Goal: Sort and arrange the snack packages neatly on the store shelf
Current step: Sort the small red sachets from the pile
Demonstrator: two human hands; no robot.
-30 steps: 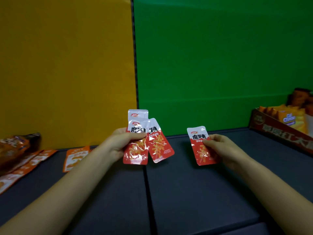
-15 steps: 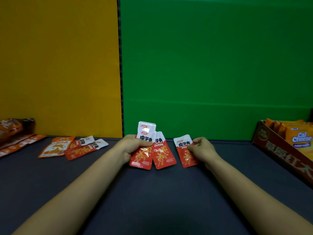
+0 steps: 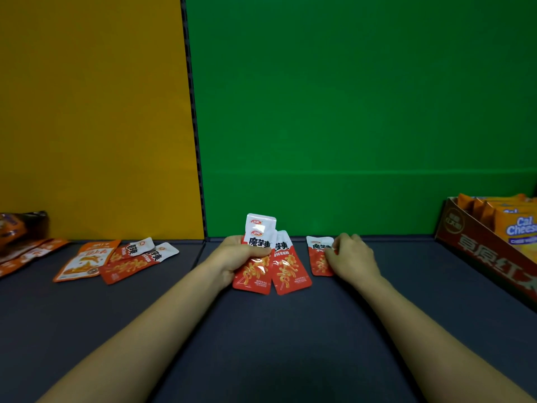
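Observation:
My left hand (image 3: 235, 258) grips a fan of three red-and-white snack packets (image 3: 286, 269) near the middle of the dark shelf (image 3: 261, 338), close to the green back wall. A little to the right, my right hand (image 3: 353, 257) pinches a single matching red packet (image 3: 318, 258) that stands low by the shelf's back edge; I cannot tell whether it touches the shelf. On the left part of the shelf lie two more red packets (image 3: 136, 261) and an orange packet (image 3: 85, 261), loosely overlapped.
A brown cardboard display box (image 3: 482, 254) holding orange Cal Cheese packs (image 3: 517, 228) stands at the right edge. At the far left are dark and orange snack bags (image 3: 20, 242). A yellow panel and a green panel form the back wall.
Both hands have moved down and toward the back wall. The right hand's packet has gone from held up in the air to low by the shelf's back edge. The view shifted left.

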